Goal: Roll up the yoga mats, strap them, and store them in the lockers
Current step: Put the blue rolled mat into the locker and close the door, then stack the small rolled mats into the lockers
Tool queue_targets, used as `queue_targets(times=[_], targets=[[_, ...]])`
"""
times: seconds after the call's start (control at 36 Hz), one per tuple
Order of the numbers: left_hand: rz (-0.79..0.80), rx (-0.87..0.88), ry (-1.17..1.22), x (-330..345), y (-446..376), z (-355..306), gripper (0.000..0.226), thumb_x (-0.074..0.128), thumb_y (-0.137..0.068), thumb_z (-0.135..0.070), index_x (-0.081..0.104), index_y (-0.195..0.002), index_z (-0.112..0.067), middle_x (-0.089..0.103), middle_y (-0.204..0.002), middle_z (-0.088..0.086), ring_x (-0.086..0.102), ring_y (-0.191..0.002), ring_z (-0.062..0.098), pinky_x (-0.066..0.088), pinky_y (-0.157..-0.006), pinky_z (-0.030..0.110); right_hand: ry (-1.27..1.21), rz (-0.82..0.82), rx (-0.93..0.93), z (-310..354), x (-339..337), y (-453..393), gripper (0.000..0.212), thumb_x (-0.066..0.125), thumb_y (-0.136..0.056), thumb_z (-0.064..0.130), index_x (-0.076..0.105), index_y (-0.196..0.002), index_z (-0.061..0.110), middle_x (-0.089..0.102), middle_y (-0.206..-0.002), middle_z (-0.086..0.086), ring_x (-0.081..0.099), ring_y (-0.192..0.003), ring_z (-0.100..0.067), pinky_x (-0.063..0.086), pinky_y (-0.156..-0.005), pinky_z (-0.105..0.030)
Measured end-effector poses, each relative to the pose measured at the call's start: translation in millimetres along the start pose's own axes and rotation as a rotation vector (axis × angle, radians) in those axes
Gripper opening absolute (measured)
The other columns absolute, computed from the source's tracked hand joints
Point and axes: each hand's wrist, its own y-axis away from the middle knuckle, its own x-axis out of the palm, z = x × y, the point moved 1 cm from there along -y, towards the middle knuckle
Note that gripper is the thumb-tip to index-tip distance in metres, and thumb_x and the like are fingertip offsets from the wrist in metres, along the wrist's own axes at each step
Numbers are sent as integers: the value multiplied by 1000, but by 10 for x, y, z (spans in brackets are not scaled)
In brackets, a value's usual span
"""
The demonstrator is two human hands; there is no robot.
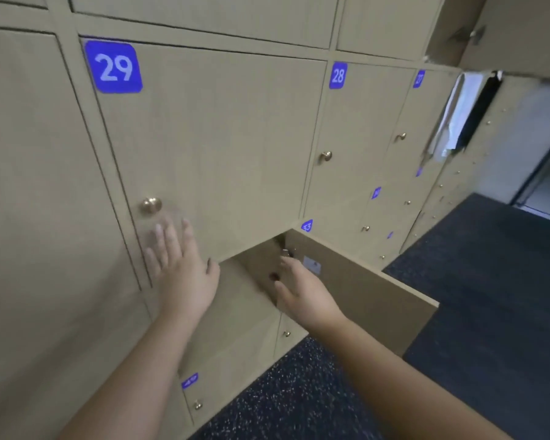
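- The left hand (180,265) is raised in front of the door of locker 29 (210,147), just below its brass knob (151,205); the fingers (169,241) are straight and spread, blurred at the tips, and grip nothing (whether they touch the door I cannot tell).
- The right hand (302,289) reaches toward the open locker (261,265) beneath number 29; its fingers are loosely extended, slightly bent, with dark polish on the thumbnail, and they hold nothing.
- The fingertips of that hand lie near a small metal latch (286,253) at the inner edge of the open door (372,296), though contact cannot be made out.
- The open door swings out to the right over the dark speckled carpet (299,392), and carries a small pale label (312,265) on its inner face.
- No yoga mat can be made out in this view: the interior of the open locker is largely hidden behind the hands and in shadow.
- Locker 28 (346,138) stands closed to the right, with its own knob, and further numbered doors run on beyond it.
- At the upper right another locker door (451,33) hangs open, with something white and black (467,112) showing inside.
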Motion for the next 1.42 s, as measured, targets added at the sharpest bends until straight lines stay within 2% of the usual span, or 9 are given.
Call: queue_targets(times=[0.06, 0.11, 0.17, 0.19, 0.25, 0.44, 0.83, 1.17, 1.42], targets=[[74, 82, 51, 153, 158, -138, 66, 52, -95, -28, 22, -153, -15, 9, -161, 12, 0, -149, 26, 2, -118, 46, -1, -29, 54, -184, -92, 161, 53, 51, -100, 33, 35, -148, 18, 45, -148, 2, 40, -136, -17, 32, -111, -31], [249, 153, 160, 319, 348, -298, 50, 48, -98, -27, 39, -147, -20, 36, -153, 7, 29, -143, 23, 18, -118, 42, -4, -42, 116, -386, -172, 363, 54, 51, -100, 35, 34, -148, 16, 44, -147, 0, 40, -136, -18, 33, -109, -31], [496, 225, 219, 477, 584, -485, 40, 47, -99, -30, 49, -139, -32, 60, -132, -1, 62, -108, 17, 45, -100, 35, 1, -55, 181, -611, -252, 619, 56, 51, -100, 36, 33, -148, 16, 43, -148, -1, 40, -136, -17, 33, -109, -30], [595, 276, 201, 530, 718, -600, 38, 46, -99, -32, 50, -136, -37, 65, -121, -8, 65, -90, 12, 52, -86, 33, -4, -63, 218, -721, -301, 770, 56, 51, -100, 36, 32, -149, 16, 42, -149, 0, 39, -136, -16, 33, -109, -29], [715, 362, 155, 625, 994, -842, 38, 46, -100, -34, 50, -137, -38, 64, -113, -13, 63, -87, 8, 53, -80, 33, -15, -78, 296, -952, -413, 1100, 58, 51, -100, 36, 30, -150, 16, 40, -151, 0, 39, -137, -15, 33, -109, -29], [890, 541, 180, 943, 2240, -1725, 38, 45, -100, -31, 50, -138, -30, 55, -138, -7, 55, -120, 12, 45, -96, 28, -43, -157, 582, -1871, -928, 2646, 61, 50, -100, 38, 24, -152, 18, 33, -155, -1, 36, -139, -17, 35, -110, -33], [1334, 764, 198, 1317, 5335, -3162, 38, 46, -100, -30, 50, -138, -28, 47, -142, -8, 47, -125, 11, 37, -100, 24, -77, -215, 1032, -3337, -1424, 6084, 61, 56, -98, 30, 26, -149, 15, 34, -153, -4, 40, -135, -21, 38, -103, -33], [1428, 808, 94, 2218, 6115, -4338, 41, 47, -100, -27, 46, -140, -29, 46, -142, -5, 49, -121, 15, 41, -99, 29, -82, -212, 1193, -4584, -1973, 6987, 65, 58, -97, 30, 24, -151, 16, 33, -153, -8, 41, -135, -26, 37, -104, -35], [1537, 759, 53, 2949, 6544, -5538, 48, 46, -100, -26, 35, -147, -23, 35, -150, 0, 48, -125, 21, 42, -101, 36, -41, -53, 1219, -5668, -2583, 7109, 66, 56, -98, 32, 21, -152, 18, 28, -156, -6, 39, -137, -25, 35, -103, -34]])
